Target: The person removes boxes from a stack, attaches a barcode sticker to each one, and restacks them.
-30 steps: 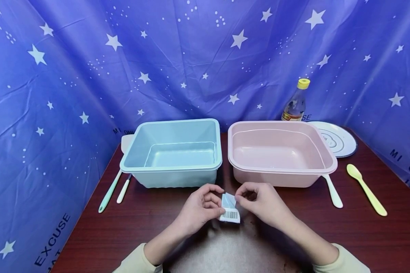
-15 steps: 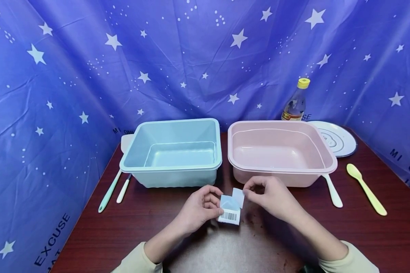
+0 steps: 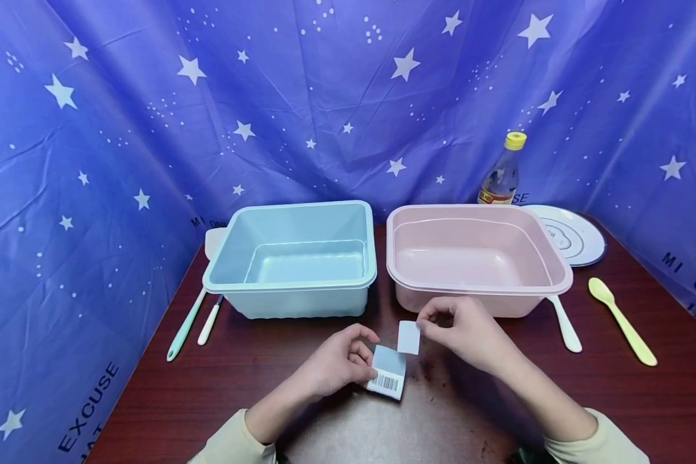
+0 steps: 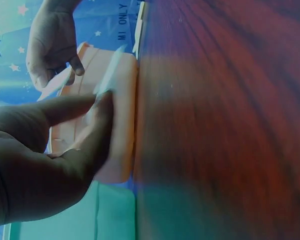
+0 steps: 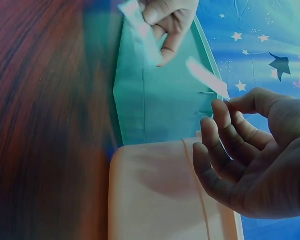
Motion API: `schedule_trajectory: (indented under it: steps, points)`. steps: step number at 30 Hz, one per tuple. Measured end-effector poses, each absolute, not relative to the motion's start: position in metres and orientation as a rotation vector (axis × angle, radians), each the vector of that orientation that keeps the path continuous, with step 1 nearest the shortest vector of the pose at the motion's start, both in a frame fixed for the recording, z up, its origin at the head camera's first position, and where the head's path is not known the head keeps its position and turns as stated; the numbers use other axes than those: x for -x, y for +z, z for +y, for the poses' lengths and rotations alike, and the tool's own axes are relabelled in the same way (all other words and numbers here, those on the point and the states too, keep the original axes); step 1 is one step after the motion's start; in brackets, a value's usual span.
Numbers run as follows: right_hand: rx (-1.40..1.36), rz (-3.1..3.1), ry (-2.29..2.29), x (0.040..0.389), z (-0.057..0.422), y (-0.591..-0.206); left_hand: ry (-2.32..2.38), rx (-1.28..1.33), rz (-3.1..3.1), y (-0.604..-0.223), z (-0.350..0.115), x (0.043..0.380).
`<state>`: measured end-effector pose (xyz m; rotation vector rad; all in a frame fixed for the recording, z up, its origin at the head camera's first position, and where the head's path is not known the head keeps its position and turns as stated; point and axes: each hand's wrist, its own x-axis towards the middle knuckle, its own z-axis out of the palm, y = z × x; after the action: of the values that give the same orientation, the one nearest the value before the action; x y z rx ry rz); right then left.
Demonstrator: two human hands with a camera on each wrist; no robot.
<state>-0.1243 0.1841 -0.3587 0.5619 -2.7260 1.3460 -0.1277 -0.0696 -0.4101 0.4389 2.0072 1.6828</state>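
Low over the table in the head view, my left hand [image 3: 343, 361] pinches a small flat packet [image 3: 386, 380] by its left edge. Its upper part is pale blue, and a white strip below bears a barcode. Up and to the right, my right hand [image 3: 464, 335] holds a small pale slip of paper [image 3: 408, 338] between thumb and fingertip. The slip's lower left corner is right at the packet's upper edge in this view. In the right wrist view the slip [image 5: 207, 77] and the packet [image 5: 142, 37] appear apart, the right hand's other fingers loosely bent.
Behind my hands stand a light blue basin [image 3: 301, 303] and a pink basin [image 3: 470, 303]. A green-handled utensil [image 3: 187, 325] and a white handle [image 3: 210, 325] lie left. Right are a white handle [image 3: 565, 325], a yellow spoon [image 3: 623, 322], a plate [image 3: 582, 241] and a yellow-capped bottle [image 3: 501, 174].
The slip has come away from the packet as my right hand moved right and slightly up. My left hand has lowered a little, and the packet has tilted.
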Motion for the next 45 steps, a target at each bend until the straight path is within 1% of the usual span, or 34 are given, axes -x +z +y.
schedule_trajectory:
  steps: [7,12,14,17,21,25,31,37,41,45]
  points:
    - [-0.578,-2.74,1.429,0.124,0.183,-0.359,1.485,-0.582,2.359,-0.409,-0.072,0.128]
    - [-0.57,-2.772,1.579,0.125,0.182,-0.359,1.537,-0.706,2.478,-0.405,-0.069,0.125]
    - [-0.553,-2.772,1.702,0.125,0.181,-0.36,1.575,-0.809,2.503,-0.402,-0.068,0.122]
    - [-0.517,-2.752,1.882,0.124,0.18,-0.362,1.598,-1.031,2.564,-0.399,-0.065,0.119]
    - [-0.476,-2.734,1.992,0.124,0.178,-0.364,1.521,-1.319,2.658,-0.396,-0.063,0.116]
    - [-0.433,-2.713,2.048,0.124,0.177,-0.364,1.388,-1.447,2.775,-0.396,-0.063,0.114]
    - [-0.401,-2.66,2.156,0.122,0.173,-0.364,1.216,-1.459,2.976,-0.397,-0.062,0.112]
    - [-0.426,-2.626,2.232,0.121,0.171,-0.365,1.28,-1.406,3.056,-0.396,-0.062,0.112]
    - [-0.42,-2.603,2.227,0.122,0.172,-0.365,1.499,-1.25,2.963,-0.396,-0.063,0.113]
    - [-0.427,-2.606,2.121,0.123,0.173,-0.365,1.837,-0.978,2.699,-0.394,-0.064,0.115]
